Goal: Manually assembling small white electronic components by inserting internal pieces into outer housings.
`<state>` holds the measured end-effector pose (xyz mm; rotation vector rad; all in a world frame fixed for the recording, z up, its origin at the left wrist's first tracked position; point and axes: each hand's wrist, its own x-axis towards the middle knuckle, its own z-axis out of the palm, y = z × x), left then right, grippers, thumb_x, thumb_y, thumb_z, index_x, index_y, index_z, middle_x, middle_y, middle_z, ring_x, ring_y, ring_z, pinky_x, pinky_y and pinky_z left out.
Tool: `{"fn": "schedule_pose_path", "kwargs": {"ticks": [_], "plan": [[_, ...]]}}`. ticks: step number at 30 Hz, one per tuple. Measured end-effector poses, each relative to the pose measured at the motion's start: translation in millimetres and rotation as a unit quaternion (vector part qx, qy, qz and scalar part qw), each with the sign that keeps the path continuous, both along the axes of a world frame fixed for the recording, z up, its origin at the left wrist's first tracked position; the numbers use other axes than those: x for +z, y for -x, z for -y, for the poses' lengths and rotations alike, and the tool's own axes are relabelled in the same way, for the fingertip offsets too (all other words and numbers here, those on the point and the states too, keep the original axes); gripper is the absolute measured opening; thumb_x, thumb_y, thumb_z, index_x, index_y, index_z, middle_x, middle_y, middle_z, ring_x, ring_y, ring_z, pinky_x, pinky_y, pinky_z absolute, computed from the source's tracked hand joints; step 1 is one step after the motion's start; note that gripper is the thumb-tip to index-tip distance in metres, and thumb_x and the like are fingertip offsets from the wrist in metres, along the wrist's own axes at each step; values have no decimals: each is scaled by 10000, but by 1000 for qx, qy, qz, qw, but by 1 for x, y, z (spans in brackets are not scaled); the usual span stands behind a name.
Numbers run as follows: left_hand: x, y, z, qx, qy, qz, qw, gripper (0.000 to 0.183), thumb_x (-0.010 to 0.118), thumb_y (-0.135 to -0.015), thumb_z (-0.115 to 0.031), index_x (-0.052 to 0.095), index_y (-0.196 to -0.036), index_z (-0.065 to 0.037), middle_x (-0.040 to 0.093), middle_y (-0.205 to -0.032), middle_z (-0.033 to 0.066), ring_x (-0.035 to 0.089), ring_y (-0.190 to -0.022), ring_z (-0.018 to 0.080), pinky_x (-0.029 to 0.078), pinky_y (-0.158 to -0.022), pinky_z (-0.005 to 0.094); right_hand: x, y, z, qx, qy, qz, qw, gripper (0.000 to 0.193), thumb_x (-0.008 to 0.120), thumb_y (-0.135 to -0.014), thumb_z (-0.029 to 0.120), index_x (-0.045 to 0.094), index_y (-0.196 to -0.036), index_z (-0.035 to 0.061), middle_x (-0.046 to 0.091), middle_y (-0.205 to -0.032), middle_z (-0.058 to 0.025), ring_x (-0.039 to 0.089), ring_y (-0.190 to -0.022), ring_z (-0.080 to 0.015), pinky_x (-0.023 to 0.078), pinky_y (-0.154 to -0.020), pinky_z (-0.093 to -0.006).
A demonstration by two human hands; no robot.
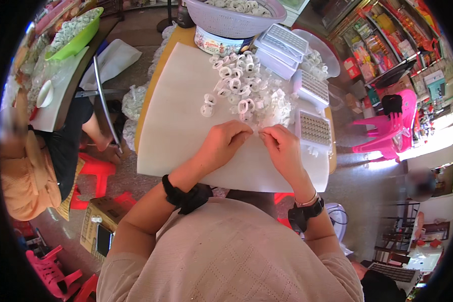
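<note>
Over the white board my left hand and my right hand are held close together, a small gap between their fingertips. Thumb and fingers of each are pinched. Whatever lies in the pinches is too small to make out. Just beyond the fingertips spreads a loose pile of white ring-shaped plastic pieces. To its right lies a heap of small whitish translucent plastic bits. Beside my right hand sits a white tray holding rows of small round parts.
Another white tray and stacked boxes line the board's right side. A lilac basket of white pieces stands on a tub behind. At left, another person sits by a table with a green basin. Pink chairs stand right.
</note>
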<state>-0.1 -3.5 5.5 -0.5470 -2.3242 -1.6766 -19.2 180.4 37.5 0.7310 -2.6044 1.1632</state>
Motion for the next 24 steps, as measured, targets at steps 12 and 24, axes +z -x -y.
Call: {"fn": "schedule_pose_path", "kwargs": {"ticks": [12,24], "plan": [[16,26,42,343,270,-40,899,268,661,-807,-115,616,-1055,-21,644,-925,108,577,-812,202,480,-746,334,-31,-13,-24,18,211,171,962,108,591,-864,38,668,-931,2,626,-737,-18,530,-638,-64,435,-587,-217],[38,5,-19,77,137,-40,987,388,674,-768,5,605,-1143,-66,634,-1054,76,615,-776,133,503,-692,264,-42,-12,-33,14,309,161,937,134,599,-866,49,640,-987,9,590,-756,-5,504,-680,-54,429,-608,-215]]}}
